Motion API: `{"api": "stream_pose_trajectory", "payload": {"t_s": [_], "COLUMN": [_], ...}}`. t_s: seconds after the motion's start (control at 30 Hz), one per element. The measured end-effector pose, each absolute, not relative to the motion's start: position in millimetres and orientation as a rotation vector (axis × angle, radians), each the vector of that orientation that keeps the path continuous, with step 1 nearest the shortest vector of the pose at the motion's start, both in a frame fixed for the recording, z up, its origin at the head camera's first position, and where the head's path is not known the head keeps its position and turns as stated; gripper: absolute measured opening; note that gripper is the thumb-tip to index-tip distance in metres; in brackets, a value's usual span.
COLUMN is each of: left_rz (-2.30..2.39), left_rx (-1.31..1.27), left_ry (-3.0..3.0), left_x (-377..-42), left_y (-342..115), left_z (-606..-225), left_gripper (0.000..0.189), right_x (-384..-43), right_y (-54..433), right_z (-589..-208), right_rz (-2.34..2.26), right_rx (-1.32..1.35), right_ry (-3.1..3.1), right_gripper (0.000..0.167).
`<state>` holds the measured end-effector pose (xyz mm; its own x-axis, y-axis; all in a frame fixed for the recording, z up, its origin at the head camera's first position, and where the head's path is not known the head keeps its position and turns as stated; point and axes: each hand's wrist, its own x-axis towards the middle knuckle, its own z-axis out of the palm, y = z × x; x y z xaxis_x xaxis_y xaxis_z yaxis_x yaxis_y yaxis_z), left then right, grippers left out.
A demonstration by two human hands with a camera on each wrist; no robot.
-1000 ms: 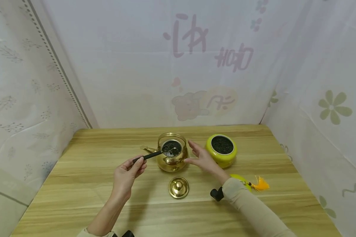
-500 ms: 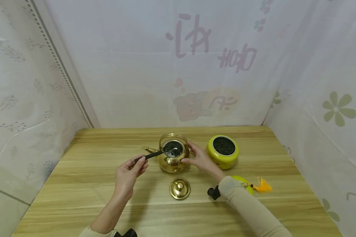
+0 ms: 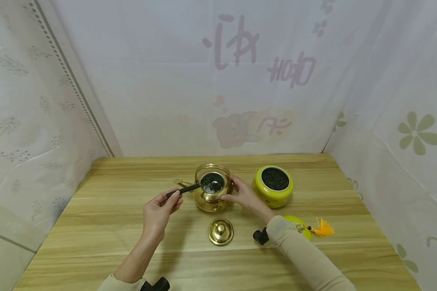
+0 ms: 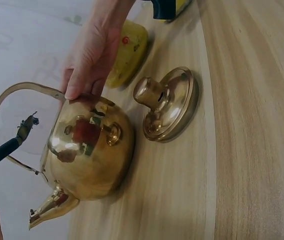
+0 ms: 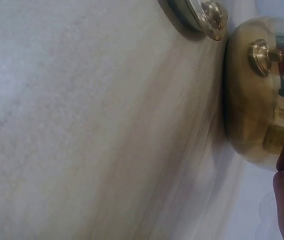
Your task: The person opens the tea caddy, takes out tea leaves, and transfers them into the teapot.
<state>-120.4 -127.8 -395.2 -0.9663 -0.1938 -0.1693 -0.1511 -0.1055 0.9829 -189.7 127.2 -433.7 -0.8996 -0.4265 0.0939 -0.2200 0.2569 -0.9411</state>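
Observation:
My left hand [image 3: 156, 214] pinches the black handle of a small spoon [image 3: 183, 190] between thumb and fingers. The spoon's metal end, with dark tea leaves on it in the left wrist view, is over the mouth of a brass teapot [image 3: 211, 202]. Inside the mouth dark leaves show. On the pot's right side rests my right hand [image 3: 245, 196], thumb at the front and fingers behind, holding the body; the fingers' far ends are hidden. The teapot lid [image 3: 220, 231] lies knob up in front of the pot.
To the right stands a yellow jar [image 3: 273, 192] full of dark tea leaves. Its yellow lid [image 3: 298, 226] with an orange tassel [image 3: 323, 228] lies nearer, partly behind my right sleeve [image 3: 298, 246]. The pot's spout points left. Curtains hang behind and beside the wooden table [image 3: 105, 210].
My right hand has moved left from beside the teapot onto its side and now holds it. My left hand keeps the spoon over the pot's mouth, with little movement.

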Motion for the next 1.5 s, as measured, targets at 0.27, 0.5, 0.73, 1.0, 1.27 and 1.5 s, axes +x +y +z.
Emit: {"api": "stream_pose_trajectory", "payload": {"t_s": [0.27, 0.5, 0.73, 1.0, 1.27, 1.5], "left_rz": [-2.257, -2.254, -2.213, -2.108, -1.989, -1.664], "left_rx": [0.362, 0.344, 0.325, 0.272, 0.183, -0.022], "left_ry": [-2.075, -2.060, -2.081, -2.141, -2.196, -2.304], "left_x": [-125, -128, -130, -131, -133, -133], "left_y": [-126, -125, -123, -119, -116, -113], "left_z": [-396, -398, -398, -397, -401, -406], "left_gripper": [0.030, 0.028, 0.027, 0.028, 0.021, 0.019], "right_x": [-190, -190, -190, -191, -192, -192], "right_y": [127, 128, 128, 128, 128, 128], "right_z": [-434, -435, -436, -437, -437, -437], "right_rz": [-1.724, -1.724, -1.716, -1.711, -1.720, -1.695], "right_rx": [-0.614, -0.625, -0.618, -0.627, -0.646, -0.656], "right_ry": [2.337, 2.342, 2.346, 2.344, 2.352, 2.373], "right_gripper": [0.075, 0.073, 0.074, 0.074, 0.072, 0.071]}}
